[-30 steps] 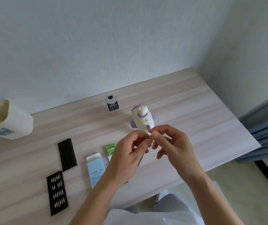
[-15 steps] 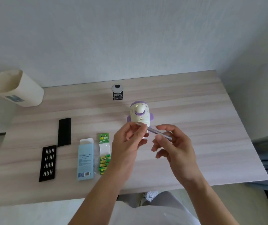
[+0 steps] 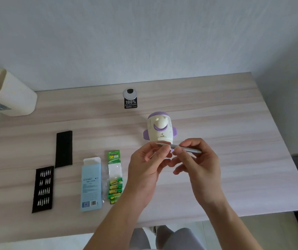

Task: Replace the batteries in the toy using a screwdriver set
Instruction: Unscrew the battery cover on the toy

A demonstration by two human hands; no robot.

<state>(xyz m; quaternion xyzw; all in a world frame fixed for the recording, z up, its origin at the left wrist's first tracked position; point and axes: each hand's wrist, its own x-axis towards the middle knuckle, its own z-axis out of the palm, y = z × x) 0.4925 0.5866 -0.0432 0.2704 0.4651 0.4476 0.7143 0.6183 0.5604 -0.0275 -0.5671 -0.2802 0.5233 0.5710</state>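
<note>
- While the left hand (image 3: 144,165) pinches the tip of the slim screwdriver (image 3: 186,148) and the right hand (image 3: 198,165) curls thumb and fingers round its barrel, a bit not fully seated could drop and roll off the bench (image 3: 234,123). A loose fit would be the likely cause.
- Both hands are closed on the tool, held in the air and touching nothing else. Whether a bit sits in the tip is too small to tell.
- White and purple, the toy (image 3: 160,130) stands upright on the bench just beyond the hands, untouched. A mismatched bit could chew its screw.
- To the left lie a pack of green batteries (image 3: 114,177), a pale blue box (image 3: 91,184), an open black bit tray (image 3: 43,189) and a black cover (image 3: 63,149).
- Further back sit a cream container (image 3: 9,92) and a round cable port (image 3: 130,93).
</note>
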